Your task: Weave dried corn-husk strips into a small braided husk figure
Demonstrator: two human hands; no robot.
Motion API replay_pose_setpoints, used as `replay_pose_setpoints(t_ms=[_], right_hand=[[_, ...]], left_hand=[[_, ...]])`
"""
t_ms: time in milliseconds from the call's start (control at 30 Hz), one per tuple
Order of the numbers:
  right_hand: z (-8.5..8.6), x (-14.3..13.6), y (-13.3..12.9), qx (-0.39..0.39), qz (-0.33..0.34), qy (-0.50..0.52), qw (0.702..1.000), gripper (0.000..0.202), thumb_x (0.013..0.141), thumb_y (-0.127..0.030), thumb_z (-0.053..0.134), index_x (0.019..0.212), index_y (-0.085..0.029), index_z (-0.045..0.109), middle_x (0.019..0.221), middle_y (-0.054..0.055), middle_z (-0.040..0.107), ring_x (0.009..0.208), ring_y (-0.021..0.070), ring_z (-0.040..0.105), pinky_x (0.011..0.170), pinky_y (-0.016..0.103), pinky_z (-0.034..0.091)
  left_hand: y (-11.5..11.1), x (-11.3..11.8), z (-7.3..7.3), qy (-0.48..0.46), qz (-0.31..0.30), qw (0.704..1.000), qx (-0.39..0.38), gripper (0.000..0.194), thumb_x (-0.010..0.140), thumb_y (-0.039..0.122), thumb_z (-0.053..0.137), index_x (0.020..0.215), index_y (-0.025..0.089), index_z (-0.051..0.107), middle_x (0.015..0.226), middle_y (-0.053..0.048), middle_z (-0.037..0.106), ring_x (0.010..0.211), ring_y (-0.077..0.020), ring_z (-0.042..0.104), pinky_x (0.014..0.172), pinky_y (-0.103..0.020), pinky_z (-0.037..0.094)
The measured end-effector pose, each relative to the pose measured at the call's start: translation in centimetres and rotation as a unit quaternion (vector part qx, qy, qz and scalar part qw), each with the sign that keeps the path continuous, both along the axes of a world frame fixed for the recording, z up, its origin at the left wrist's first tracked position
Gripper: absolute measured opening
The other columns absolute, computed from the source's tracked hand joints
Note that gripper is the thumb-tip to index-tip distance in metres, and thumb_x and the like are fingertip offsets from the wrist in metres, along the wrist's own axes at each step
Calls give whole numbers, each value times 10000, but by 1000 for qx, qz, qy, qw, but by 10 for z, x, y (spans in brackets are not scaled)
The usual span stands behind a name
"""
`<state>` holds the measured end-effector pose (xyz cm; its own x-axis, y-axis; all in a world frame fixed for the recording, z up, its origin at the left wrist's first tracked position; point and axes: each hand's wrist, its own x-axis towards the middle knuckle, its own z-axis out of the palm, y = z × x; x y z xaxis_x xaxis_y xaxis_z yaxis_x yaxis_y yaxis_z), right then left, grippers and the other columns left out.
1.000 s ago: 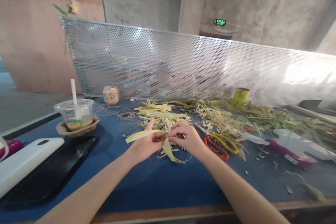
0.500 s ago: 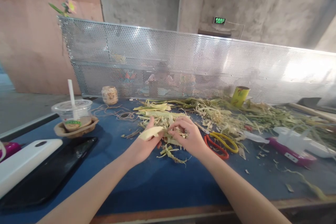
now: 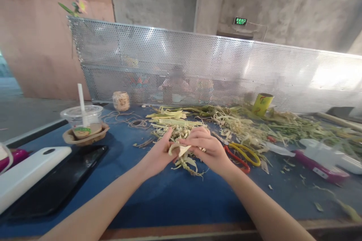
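Both hands meet above the middle of the blue table. My left hand (image 3: pixel 158 156) is closed on a pale corn husk strip (image 3: pixel 181 148), its thumb pointing up. From the other side, my right hand (image 3: pixel 207 147) presses the same husk with curled fingers, which hide part of it. Below the fingers hangs or lies a braided piece of husk (image 3: pixel 188 167) with frayed ends; I cannot tell whether it joins the held strip. Just behind the hands lie flat yellowish husk strips (image 3: pixel 169 115). Red-and-yellow-handled scissors (image 3: pixel 246 154) lie right of my right hand.
A heap of dried plant fibres (image 3: pixel 234 124) spreads to the right, with a yellow can (image 3: pixel 262 104) behind it. At left stand a drink cup (image 3: pixel 82 120), a black tablet (image 3: pixel 62 180) and a white case (image 3: pixel 31 173). A perforated metal screen (image 3: pixel 147 60) closes the back.
The pale husk strip has swung from over my left hand to between both hands, its end now facing me. My right fingers have moved onto it. The view has shifted slightly.
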<state>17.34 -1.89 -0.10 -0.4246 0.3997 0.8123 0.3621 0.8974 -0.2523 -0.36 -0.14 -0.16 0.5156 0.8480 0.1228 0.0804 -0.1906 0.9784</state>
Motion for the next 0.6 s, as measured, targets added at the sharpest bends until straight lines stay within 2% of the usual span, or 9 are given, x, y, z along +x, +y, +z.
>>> replay_pose_setpoints(t_ms=[133,233,333,433,533,600], right_hand=[[3,0,-3,-31,32,8,999,305,943,-261,365,1129,-271,606,851,38,665,881,172,568,836,368,429],[7,1,-8,-71,8,-34,997,364,957,-346,295,1099,-233,610,833,54,628,851,181,538,831,384,402],[9,3,-11,-75,-26,-82,993,466,953,-425,240,943,-211,655,808,59,615,850,190,499,843,398,359],[9,3,-9,-55,-80,-100,990,374,921,-411,385,769,-228,673,771,37,633,898,198,476,856,388,313],[5,2,-4,-53,-140,-90,985,181,862,-370,535,821,-261,674,750,14,644,908,202,475,859,386,294],[3,1,-2,-48,-168,-73,982,135,841,-357,572,844,-258,665,741,15,638,874,198,486,843,381,308]], left_hand=[[4,-1,-5,17,4,1000,12,911,753,343,621,1430,135,48,563,72,522,544,-123,458,545,-247,341],[7,-2,-7,34,22,999,27,872,760,382,608,1417,122,98,553,67,533,548,-141,477,543,-253,342],[8,-3,-7,30,32,999,25,779,758,391,608,1383,137,219,564,59,544,577,-153,500,576,-266,373],[6,-2,-4,19,47,999,6,754,765,387,608,1376,140,242,573,58,543,597,-155,511,623,-278,401],[4,-2,-2,5,48,999,-4,730,766,412,608,1367,160,280,584,55,550,593,-150,511,638,-284,406],[4,-3,-3,5,41,999,-14,741,761,438,610,1372,169,289,575,54,553,598,-152,515,641,-283,399]])
